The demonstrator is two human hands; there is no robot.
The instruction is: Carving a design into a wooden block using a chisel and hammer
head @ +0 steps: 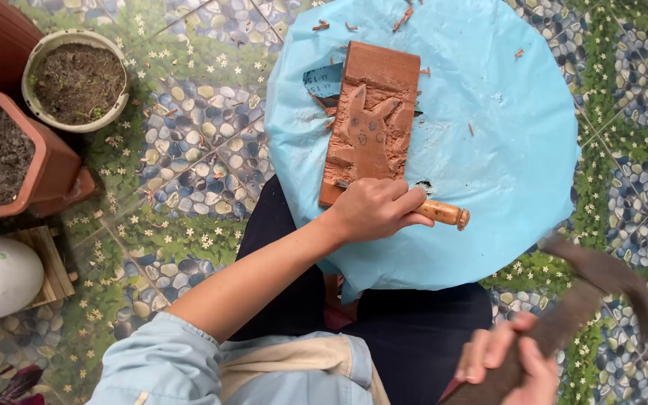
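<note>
Left hand (373, 210) is wrapped around a chisel (441, 213) with a light wooden handle, its blade end hidden under the fingers at the lower edge of a reddish carved wooden board (373, 120). That board lies upright in view on a round surface (504, 135) covered in pale blue plastic, with an animal-like figure cut in relief and wood chips (403, 16) scattered around it. Right hand (508, 364), low at the frame's edge and well apart from the board, grips the handle of a hammer (601, 281), which is blurred. On the pebble-patterned tiled floor (204, 150) at the left stand flower pots (76, 79) filled with soil.
</note>
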